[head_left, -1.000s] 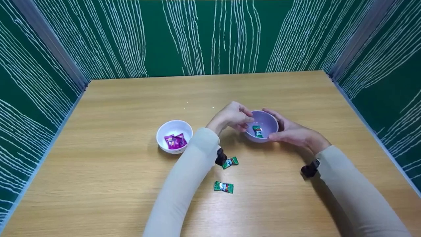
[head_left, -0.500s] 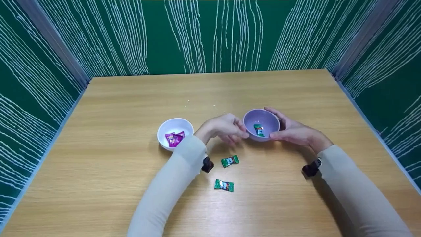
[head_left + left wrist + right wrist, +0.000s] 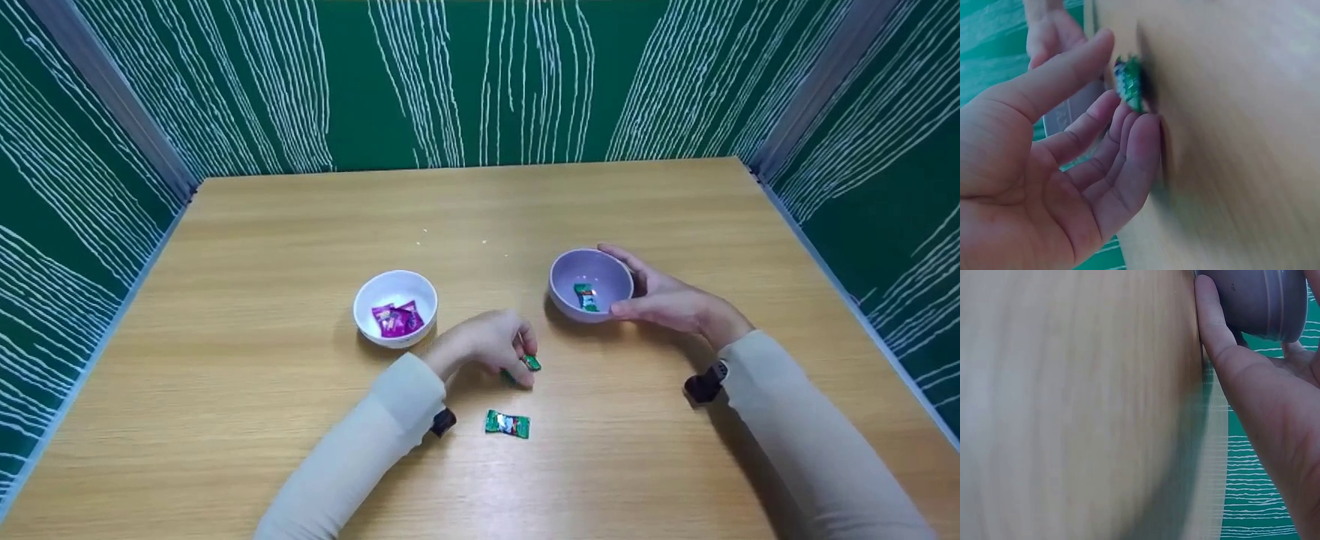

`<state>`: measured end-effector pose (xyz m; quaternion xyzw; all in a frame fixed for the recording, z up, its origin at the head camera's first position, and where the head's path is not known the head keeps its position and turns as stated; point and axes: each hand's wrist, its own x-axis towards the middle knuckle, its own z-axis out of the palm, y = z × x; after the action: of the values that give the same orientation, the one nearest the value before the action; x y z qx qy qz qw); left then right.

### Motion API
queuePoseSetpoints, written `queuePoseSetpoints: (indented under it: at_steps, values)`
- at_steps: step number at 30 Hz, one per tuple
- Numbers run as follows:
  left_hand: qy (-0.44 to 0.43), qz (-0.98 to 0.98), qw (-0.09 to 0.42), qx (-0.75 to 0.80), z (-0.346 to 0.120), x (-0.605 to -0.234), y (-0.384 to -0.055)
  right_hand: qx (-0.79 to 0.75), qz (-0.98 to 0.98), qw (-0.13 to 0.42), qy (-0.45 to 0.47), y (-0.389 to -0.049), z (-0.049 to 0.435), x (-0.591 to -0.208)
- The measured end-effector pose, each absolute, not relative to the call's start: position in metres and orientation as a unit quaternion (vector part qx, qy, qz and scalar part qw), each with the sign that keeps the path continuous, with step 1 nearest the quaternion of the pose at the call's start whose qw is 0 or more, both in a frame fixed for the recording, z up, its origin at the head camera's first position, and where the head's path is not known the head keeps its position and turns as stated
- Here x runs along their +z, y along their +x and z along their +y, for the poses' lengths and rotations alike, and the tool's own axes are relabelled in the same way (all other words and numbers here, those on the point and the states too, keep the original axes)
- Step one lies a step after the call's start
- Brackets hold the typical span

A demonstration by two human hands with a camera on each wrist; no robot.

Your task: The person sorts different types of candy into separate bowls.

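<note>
My left hand [image 3: 491, 346] is low over the table, thumb and fingers spread around a green-wrapped candy [image 3: 531, 363]. In the left wrist view, this candy [image 3: 1129, 84] sits between thumb and fingertips, with a gap at the thumb; part of it is hidden in the head view. My right hand [image 3: 671, 300] holds the side of a purple bowl [image 3: 568, 304], thumb near the rim and fingers around the far side. Inside that bowl lies another green candy [image 3: 586, 298]. A third green candy [image 3: 508, 424] lies flat, nearer the front.
To the left stands a white bowl [image 3: 365, 315] with several purple-pink candy packets [image 3: 399, 320] in it. Tiny pale specks [image 3: 484, 241] dot the wooden table [image 3: 225, 360] behind the bowls. Green walls [image 3: 480, 82] with white streaks close off the back and sides.
My left hand has left the purple bowl's rim and come down leftward and nearer, to the green candy on the table. The right hand stays on the bowl.
</note>
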<state>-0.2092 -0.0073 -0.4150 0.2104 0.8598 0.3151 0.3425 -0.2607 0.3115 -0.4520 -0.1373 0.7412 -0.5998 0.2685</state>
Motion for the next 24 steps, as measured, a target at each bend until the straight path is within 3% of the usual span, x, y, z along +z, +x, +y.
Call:
queuePoseSetpoints:
  at_steps: [6, 13, 24]
  values:
    - [0.247, 0.873, 0.320, 0.273, -0.0037, -0.4173, -0.2006, -0.600, 0.742, 0.266, -0.141, -0.2601, 0.3113, -0.4502]
    - [0.244, 0.857, 0.348, 0.293, -0.0069, -0.4192, -0.2014, -0.599, 0.745, 0.259, -0.136, -0.2599, 0.3113, -0.4498]
    - [0.242, 0.840, 0.352, 0.334, -0.0091, -0.4203, -0.2005, -0.609, 0.736, 0.267, -0.129, -0.2603, 0.3110, -0.4500]
